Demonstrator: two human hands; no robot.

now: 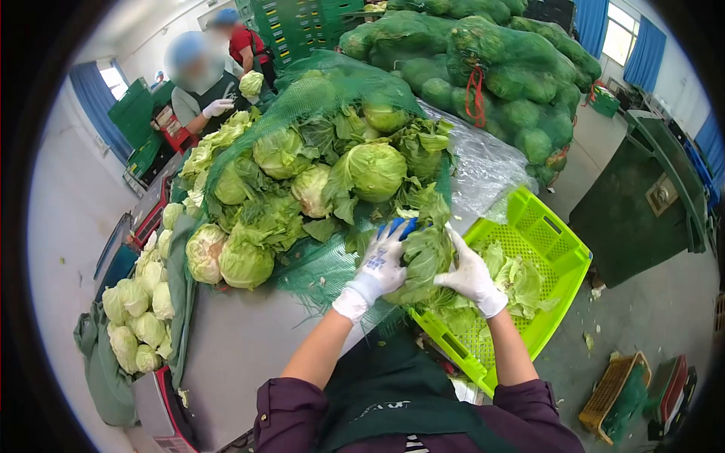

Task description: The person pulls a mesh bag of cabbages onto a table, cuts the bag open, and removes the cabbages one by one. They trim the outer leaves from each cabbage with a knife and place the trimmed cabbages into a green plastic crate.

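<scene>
Between my two gloved hands is a leafy cabbage point(424, 260), its loose outer leaves dark green. On its left side, my left hand point(384, 260) wraps round it in a white glove with blue fingertips. My right hand point(473, 273), gloved in white, grips the cabbage from the right, thumb pressed on the leaves. The cabbage is above the near-left corner of a lime-green crate point(555, 249) that holds loose leaves point(521, 283). Beyond my left hand, several untrimmed cabbages point(374, 172) spill from a green mesh sack point(321, 79).
Trimmed pale cabbages point(140, 317) are piled at the left beside the grey table point(226, 340). Stacked full mesh sacks point(521, 98) stand at the back. A dark green bin point(634, 204) is at right, a yellow basket point(612, 392) below it. Two co-workers point(204, 90) stand at back left.
</scene>
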